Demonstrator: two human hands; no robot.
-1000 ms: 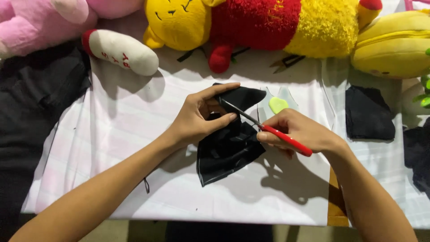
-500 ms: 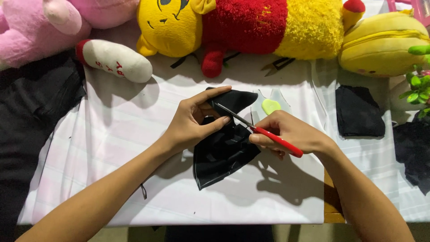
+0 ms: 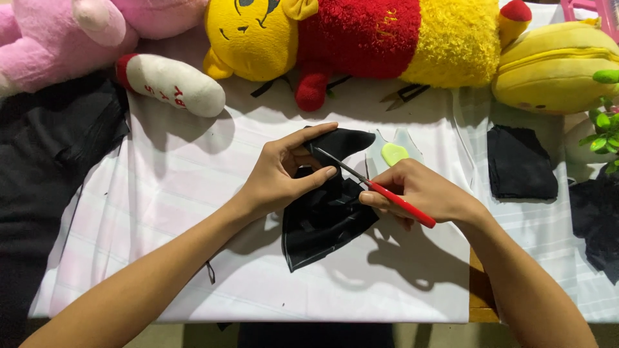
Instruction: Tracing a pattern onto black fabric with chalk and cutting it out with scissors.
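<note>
Left hand: my left hand [image 3: 284,174] sits just left of the frame's centre, fingers and thumb pinched together on the top edge of the black fabric [image 3: 325,216], holding a fold of it up off the table.
Right hand: my right hand [image 3: 419,193] is just right of centre, curled closed around the red handles of the scissors [image 3: 374,187]; the handles stick out past my palm toward the lower right.
Scissors: the slim metal blades point toward the upper left and meet the fabric right beside my left fingertips. I cannot tell how far the blades are parted.
Black fabric: it lies in the middle of the frame on the white cloth [image 3: 161,193], a crumpled dark piece with a point reaching toward the upper right and a broader corner hanging toward the bottom.
Hands together: the two hands are near each other, joined only by the fabric and blades between them.
Near my right hand: a pale green piece [image 3: 393,153] on a clear sheet lies just above it.
Top of frame: a yellow bear plush in a red top [image 3: 348,38] lies across the upper centre, a pink plush [image 3: 58,38] in the upper left, a yellow plush [image 3: 554,64] in the upper right.
Right side: a folded black square [image 3: 521,161] rests well apart from my hands.
</note>
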